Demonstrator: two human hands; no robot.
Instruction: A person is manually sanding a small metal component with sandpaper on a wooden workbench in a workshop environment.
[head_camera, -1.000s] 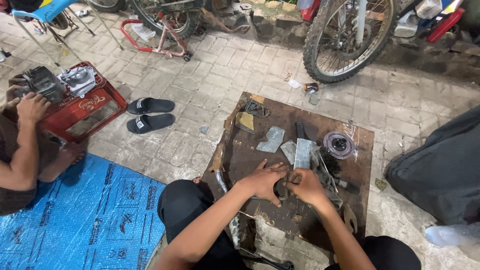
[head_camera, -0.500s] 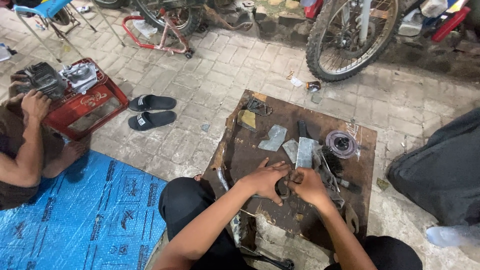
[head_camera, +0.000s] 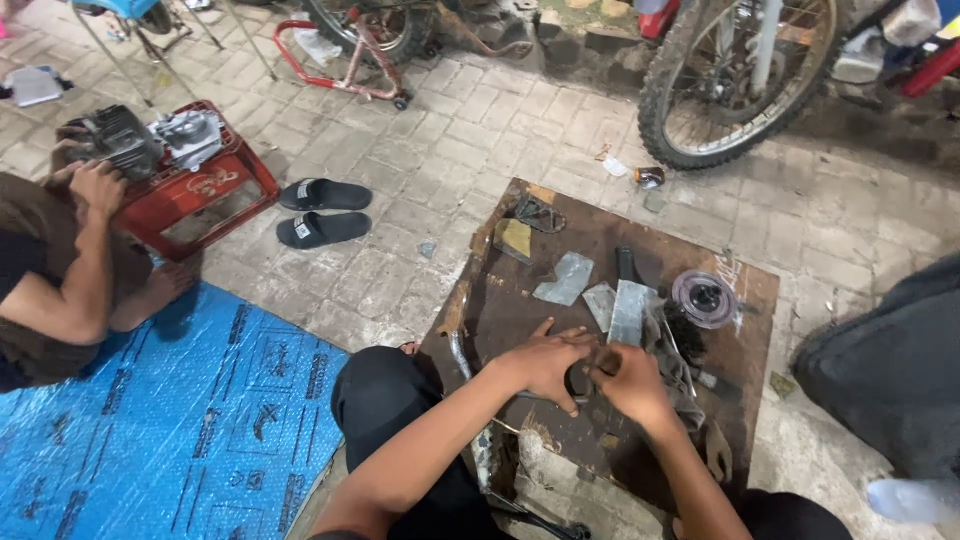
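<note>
Left hand (head_camera: 545, 362): pressed on a small dark part (head_camera: 580, 378), steadying it.
Right hand (head_camera: 630, 382): closed on the same part.
Place: near edge of the rusty board (head_camera: 520, 300).
Progress: part unfinished; metal scraps (head_camera: 565, 278) lay untouched behind.

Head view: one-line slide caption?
Both hands, left hand and right hand, work a small dark part on a rusty board.
</note>
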